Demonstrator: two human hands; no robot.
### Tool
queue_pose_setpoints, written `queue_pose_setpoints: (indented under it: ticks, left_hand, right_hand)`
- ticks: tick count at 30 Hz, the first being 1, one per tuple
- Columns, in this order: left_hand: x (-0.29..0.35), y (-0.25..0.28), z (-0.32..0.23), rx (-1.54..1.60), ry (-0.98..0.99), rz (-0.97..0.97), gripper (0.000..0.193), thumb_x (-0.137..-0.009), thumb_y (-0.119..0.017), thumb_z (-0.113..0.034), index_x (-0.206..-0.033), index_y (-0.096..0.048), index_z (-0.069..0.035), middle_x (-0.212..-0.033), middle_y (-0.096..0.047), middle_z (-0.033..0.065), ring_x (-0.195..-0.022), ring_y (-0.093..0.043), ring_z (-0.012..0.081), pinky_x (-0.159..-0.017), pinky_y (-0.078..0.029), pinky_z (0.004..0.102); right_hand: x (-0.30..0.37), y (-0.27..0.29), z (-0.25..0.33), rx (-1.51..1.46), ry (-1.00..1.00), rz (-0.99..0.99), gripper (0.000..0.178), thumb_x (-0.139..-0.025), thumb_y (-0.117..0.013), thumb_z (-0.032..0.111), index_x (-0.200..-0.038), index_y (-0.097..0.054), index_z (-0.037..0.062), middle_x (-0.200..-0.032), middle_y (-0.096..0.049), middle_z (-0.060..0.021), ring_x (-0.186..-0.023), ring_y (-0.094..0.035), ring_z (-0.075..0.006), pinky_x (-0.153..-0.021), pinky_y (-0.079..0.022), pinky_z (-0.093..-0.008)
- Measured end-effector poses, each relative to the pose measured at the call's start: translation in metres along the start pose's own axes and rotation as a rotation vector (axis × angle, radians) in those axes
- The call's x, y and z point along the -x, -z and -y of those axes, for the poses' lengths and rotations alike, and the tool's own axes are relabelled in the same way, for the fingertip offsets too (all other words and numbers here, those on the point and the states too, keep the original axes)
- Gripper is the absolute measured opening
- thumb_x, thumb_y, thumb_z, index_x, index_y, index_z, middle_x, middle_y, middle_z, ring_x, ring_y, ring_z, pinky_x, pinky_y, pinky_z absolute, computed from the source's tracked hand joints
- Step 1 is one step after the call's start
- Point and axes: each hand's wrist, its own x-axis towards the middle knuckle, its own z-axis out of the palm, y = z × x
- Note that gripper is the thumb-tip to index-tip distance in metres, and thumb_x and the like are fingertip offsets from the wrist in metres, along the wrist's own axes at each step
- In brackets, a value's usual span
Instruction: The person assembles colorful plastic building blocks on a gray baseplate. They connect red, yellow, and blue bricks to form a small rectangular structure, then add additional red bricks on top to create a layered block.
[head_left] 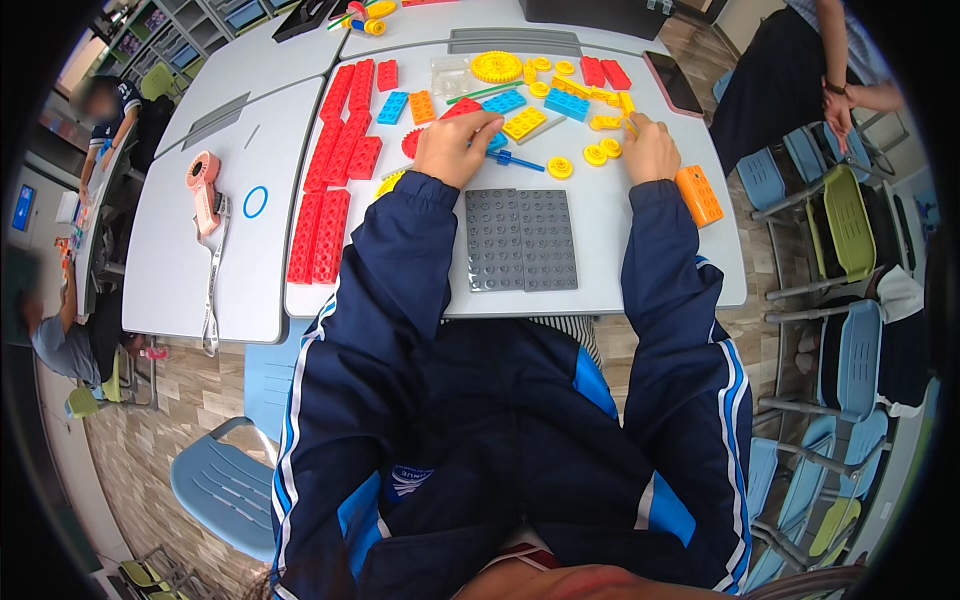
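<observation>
Over the loose building pieces, my left hand is closed with its fingers curled; what they hold, if anything, is hidden. Beside it lie a blue axle-like rod, a red toothed wheel and a yellow studded brick. My right hand pinches at a slim yellow piece on the right, its fingertips partly covered. Small yellow wheels lie between the hands. Nearer to me rests a dark grey studded baseplate, in two side-by-side panels. Right of it is an orange brick.
Red bricks line the left side. Farther back are a large yellow gear, blue bricks, a clear box and a phone. A pink handheld fan lies on the left table. A person stands at right.
</observation>
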Motion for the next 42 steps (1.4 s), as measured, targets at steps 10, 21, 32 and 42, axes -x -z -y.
queue_pose_setpoints:
  ticks: [10, 21, 32, 42]
  left_hand:
    - [0.002, 0.003, -0.004, -0.045, -0.022, 0.021, 0.020, -0.091, -0.068, -0.024, -0.101, -0.074, -0.008, -0.081, -0.071, 0.0136, -0.074, -0.070, 0.0255, -0.067, -0.054, 0.0328]
    - [0.001, -0.002, -0.004, -0.029, -0.090, -0.027, 0.015, -0.089, -0.067, -0.021, -0.096, -0.074, -0.011, -0.081, -0.071, 0.0118, -0.073, -0.069, 0.0299, -0.064, -0.055, 0.0385]
    - [0.002, 0.000, -0.004, -0.052, -0.088, 0.001, 0.016, -0.089, -0.067, -0.021, -0.098, -0.074, -0.010, -0.081, -0.071, 0.0117, -0.074, -0.070, 0.0281, -0.065, -0.055, 0.0371]
    - [0.002, 0.000, -0.003, -0.069, -0.076, 0.031, 0.017, -0.090, -0.067, -0.022, -0.099, -0.073, -0.009, -0.081, -0.071, 0.0126, -0.074, -0.070, 0.0267, -0.065, -0.055, 0.0354]
  right_hand:
    - [0.003, 0.007, 0.009, 0.047, -0.028, -0.014, 0.032, -0.086, -0.067, 0.018, -0.118, -0.068, 0.0144, -0.106, -0.065, -0.0168, -0.101, -0.061, -0.0355, -0.081, -0.054, -0.0432]
    - [0.012, -0.005, 0.029, -0.521, 0.777, -0.046, 0.056, -0.071, -0.056, -0.018, -0.118, -0.069, 0.0097, -0.108, -0.060, -0.0096, -0.105, -0.054, -0.0299, -0.093, -0.048, -0.0371]
    - [0.017, -0.008, 0.037, -0.599, 0.803, 0.147, 0.051, -0.068, -0.054, -0.018, -0.108, -0.072, 0.0081, -0.103, -0.069, -0.0072, -0.104, -0.057, -0.0273, -0.096, -0.047, -0.0350]
    - [0.019, -0.010, 0.037, -0.608, 0.727, 0.254, 0.044, -0.076, -0.059, -0.011, -0.111, -0.073, 0.0123, -0.105, -0.068, -0.0082, -0.107, -0.059, -0.0262, -0.095, -0.049, -0.0336]
